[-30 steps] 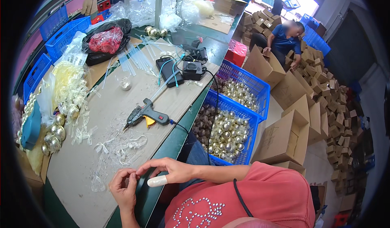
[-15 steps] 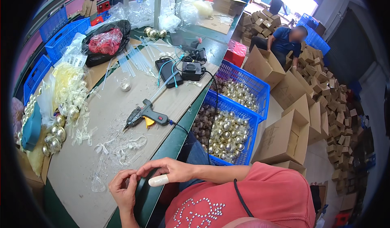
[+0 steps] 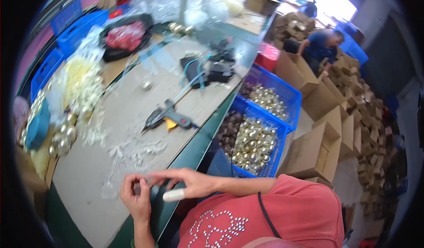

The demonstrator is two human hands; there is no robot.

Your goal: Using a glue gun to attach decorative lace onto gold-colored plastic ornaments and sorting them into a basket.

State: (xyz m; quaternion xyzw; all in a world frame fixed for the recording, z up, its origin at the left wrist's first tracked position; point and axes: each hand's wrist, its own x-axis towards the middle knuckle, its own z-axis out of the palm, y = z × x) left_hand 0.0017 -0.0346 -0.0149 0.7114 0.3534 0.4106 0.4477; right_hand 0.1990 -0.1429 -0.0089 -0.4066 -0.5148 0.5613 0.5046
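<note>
My left hand (image 3: 136,198) is raised over the near edge of the workbench, its thumb and fingertips pinched together. Whatever lies in that pinch is too small or blurred to make out. My right hand (image 3: 191,184) reaches in from the right, its fingers stretched toward the left fingertips and smeared by motion. A white finger cot (image 3: 173,195) covers its thumb, which stands apart from the fingers. Clear ribbon-like scraps (image 3: 137,153) lie on the cardboard sheet (image 3: 88,204) beyond my hands. Farther off, a dark glue gun (image 3: 170,115) with a yellow trigger rests there.
Blue crates (image 3: 281,157) of gold balls (image 3: 254,144) stand right of the bench. Opened cartons (image 3: 311,153) and heaped small boxes (image 3: 369,146) lie beyond, near a crouching person (image 3: 321,47). Left are yellowish ribbons (image 3: 84,82); farther back, a black bag (image 3: 107,49) and black adapters (image 3: 221,69).
The whole view has shifted slightly, so the bench items sit farther right and lower. My right fingers have moved slightly and blur; the left hand keeps its pinch.
</note>
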